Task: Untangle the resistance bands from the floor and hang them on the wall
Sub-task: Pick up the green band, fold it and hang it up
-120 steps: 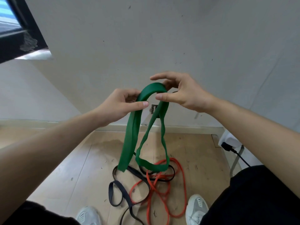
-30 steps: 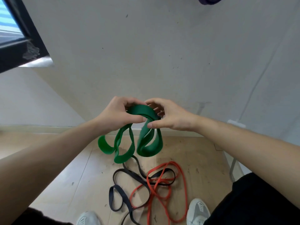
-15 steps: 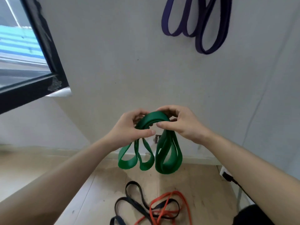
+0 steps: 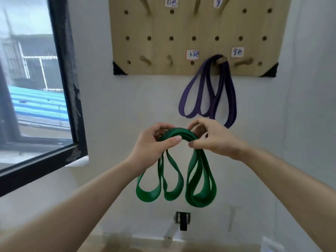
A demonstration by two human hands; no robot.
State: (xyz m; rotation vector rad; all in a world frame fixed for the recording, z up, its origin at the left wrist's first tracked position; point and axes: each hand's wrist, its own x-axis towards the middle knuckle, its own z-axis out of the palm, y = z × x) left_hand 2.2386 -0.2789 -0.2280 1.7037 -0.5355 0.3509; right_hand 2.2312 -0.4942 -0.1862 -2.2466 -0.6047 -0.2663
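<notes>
In front of the white wall (image 4: 127, 99), at about chest height, the green resistance band (image 4: 199, 200) is gathered into several coils and held up off the floor by both hands. The left hand (image 4: 149, 146) grasps the left side of the bunched top, its thumb pressed across the front of the strands and its fingers curled behind them. The right hand (image 4: 214, 138) pinches the right side of the same arch, thumb underneath in front and fingers bent over the top. Between the two hands the band forms a short hump, and below them its loops hang free: two narrower ones under the left hand and a thicker bundle under the right. Above and slightly right of the hands, a wooden pegboard (image 4: 163, 24) is fixed to the wall, and a purple band (image 4: 214, 99) already hangs in folded loops from one peg (image 4: 221, 60) on its bottom row, its lowest loop dipping just behind the right hand. Small handwritten labels (image 4: 193, 54) sit on the board; their text is too blurred to read. A black-framed window (image 4: 72, 88) fills the left side, and a black plug (image 4: 183, 222) sits low on the wall beneath the green loops.
</notes>
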